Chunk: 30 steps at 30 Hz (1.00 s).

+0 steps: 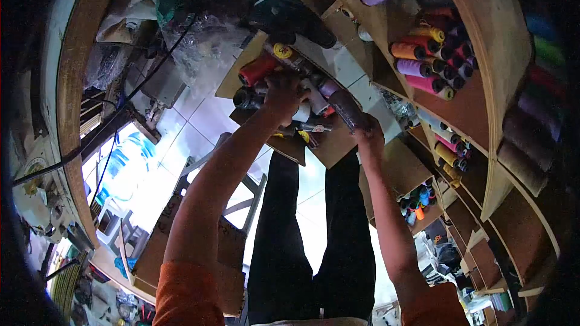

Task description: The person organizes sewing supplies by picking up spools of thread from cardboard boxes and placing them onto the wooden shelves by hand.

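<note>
An open cardboard box [335, 148] full of thread spools sits on the floor in front of me. My left hand [283, 98] reaches into it, fingers curled at a pale thread spool [315, 101]. Beside that hand lie a red spool [258, 70] and a black spool [246, 98]. At the box's right side, my right hand [368, 134] is closed around the lower end of a dark thread spool [345, 108]. Another spool, with a yellow label [282, 51], shows its end at the back of the box. My left fingertips are partly hidden among the spools.
Wooden shelves [489, 115] on the right hold colored thread spools [426, 63] in several compartments. A smaller box of spools [417, 202] stands below them. Clear plastic wrapping [208, 48] lies at back left. A black cable [115, 115] crosses the left side, near a cardboard box [226, 259].
</note>
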{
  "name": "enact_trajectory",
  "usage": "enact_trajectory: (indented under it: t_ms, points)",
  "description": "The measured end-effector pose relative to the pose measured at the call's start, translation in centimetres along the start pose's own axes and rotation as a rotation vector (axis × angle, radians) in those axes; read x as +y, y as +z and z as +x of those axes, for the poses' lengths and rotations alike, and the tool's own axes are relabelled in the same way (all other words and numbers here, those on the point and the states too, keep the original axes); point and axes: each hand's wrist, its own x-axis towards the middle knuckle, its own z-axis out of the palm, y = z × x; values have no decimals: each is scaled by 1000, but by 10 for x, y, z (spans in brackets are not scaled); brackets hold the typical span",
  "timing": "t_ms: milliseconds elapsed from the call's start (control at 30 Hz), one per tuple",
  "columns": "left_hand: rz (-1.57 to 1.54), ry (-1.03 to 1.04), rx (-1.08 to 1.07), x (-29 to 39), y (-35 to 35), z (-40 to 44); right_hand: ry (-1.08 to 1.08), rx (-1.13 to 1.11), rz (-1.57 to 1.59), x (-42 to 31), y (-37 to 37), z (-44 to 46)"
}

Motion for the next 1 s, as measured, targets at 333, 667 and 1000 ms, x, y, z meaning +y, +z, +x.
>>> enact_trajectory:
  t_ms: [333,667,1000]
  points:
    - [-488,-190,167,9,-35,-30,-129,-22,140,-71,-24,-27]
    - [-2468,-13,401,121,-242,-198,-728,-154,-64,-348,-180,-169]
    - [-2459,348,313,266,-393,-247,-831,-178,31,-425,-330,-315]
